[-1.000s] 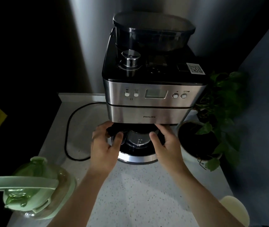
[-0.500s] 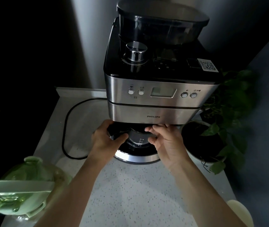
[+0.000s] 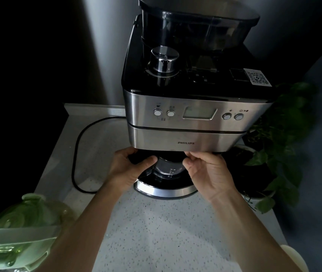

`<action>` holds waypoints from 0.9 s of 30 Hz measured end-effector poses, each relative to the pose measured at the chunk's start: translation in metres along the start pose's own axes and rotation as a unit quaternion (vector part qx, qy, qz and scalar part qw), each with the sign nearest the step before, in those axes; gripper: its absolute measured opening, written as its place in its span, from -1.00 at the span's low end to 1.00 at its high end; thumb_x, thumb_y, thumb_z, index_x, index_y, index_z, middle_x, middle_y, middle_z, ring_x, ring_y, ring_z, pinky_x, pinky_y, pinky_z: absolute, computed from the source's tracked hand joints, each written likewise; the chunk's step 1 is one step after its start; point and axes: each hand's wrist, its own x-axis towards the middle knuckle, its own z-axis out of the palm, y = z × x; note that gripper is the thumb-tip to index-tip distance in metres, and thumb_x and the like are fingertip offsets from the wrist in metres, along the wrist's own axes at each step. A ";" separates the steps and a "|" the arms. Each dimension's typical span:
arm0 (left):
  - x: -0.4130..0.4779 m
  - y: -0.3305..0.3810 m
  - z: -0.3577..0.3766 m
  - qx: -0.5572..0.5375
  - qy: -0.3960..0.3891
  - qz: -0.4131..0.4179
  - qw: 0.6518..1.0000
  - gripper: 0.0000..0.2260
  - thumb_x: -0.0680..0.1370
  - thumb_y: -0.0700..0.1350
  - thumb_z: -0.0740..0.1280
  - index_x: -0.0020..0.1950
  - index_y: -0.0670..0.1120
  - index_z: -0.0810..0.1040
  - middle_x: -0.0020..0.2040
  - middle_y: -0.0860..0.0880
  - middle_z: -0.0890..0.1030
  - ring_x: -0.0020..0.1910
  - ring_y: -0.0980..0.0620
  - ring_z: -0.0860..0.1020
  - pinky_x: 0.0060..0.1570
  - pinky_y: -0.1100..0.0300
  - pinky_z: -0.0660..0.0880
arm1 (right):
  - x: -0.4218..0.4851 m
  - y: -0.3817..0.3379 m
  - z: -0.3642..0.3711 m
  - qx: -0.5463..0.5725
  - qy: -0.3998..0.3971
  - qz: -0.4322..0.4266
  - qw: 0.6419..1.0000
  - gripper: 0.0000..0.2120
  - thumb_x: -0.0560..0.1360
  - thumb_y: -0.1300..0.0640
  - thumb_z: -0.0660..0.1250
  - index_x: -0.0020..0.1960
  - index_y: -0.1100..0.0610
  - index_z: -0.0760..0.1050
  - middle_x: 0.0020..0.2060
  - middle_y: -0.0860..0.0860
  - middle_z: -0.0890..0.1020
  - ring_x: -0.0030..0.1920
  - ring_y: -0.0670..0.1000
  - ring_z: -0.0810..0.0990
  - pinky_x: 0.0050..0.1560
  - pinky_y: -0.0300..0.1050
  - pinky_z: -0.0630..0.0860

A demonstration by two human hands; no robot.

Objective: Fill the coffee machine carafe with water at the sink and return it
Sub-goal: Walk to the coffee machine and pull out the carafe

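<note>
Near the counter's (image 3: 156, 222) back edge, under the coffee machine's (image 3: 193, 122) brew head: glass carafe (image 3: 166, 169) seated on the warming plate (image 3: 164, 190). Left hand (image 3: 130, 167) wrapped round its black handle, right hand (image 3: 207, 171) cupping the opposite side, likely steadying for a level pull outward.

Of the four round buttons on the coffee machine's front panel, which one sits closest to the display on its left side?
The second button from the left, just left of the display; its neighbour lies farther out.

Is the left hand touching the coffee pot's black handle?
Touching. The head view shows the left hand wrapped around the carafe's black handle, thumb pressed across it.
</note>
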 end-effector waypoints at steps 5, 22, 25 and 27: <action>-0.006 -0.002 0.005 -0.019 0.020 0.017 0.999 -0.82 0.35 -0.34 0.55 -0.25 -0.11 0.63 -0.45 0.15 0.68 -0.45 0.23 0.64 -0.39 0.35 0.55 | 0.002 -0.003 -0.001 0.023 -0.013 -0.005 1.000 -0.66 0.29 0.56 0.29 -0.12 0.16 0.49 -0.25 0.05 0.61 -0.39 -0.07 0.63 -0.44 -0.23 0.46; -0.012 -0.006 0.009 -0.029 0.035 0.030 0.999 -0.79 0.35 -0.32 0.56 -0.23 -0.04 0.65 -0.36 0.19 0.71 -0.34 0.22 0.68 -0.28 0.35 0.58 | -0.001 -0.007 -0.004 -0.001 -0.023 -0.011 1.000 -0.67 0.39 0.55 0.29 -0.29 0.16 0.62 -0.36 0.07 0.67 -0.40 -0.03 0.64 -0.38 -0.20 0.52; -0.011 -0.007 0.009 -0.020 0.041 0.035 0.998 -0.79 0.34 -0.30 0.58 -0.25 -0.02 0.65 -0.36 0.19 0.71 -0.34 0.22 0.68 -0.27 0.32 0.60 | 0.000 -0.007 -0.002 0.034 -0.025 0.013 0.999 -0.73 0.15 0.45 0.45 -0.23 0.17 0.60 -0.32 0.06 0.66 -0.39 -0.02 0.61 -0.36 -0.19 0.52; -0.011 -0.008 0.010 -0.015 0.050 0.038 0.998 -0.80 0.33 -0.28 0.59 -0.26 -0.02 0.65 -0.35 0.16 0.72 -0.34 0.17 0.69 -0.23 0.24 0.62 | 0.001 -0.007 -0.004 0.036 -0.021 0.023 0.999 -0.71 0.17 0.46 0.43 -0.19 0.18 0.58 -0.30 0.06 0.65 -0.38 -0.02 0.61 -0.34 -0.19 0.55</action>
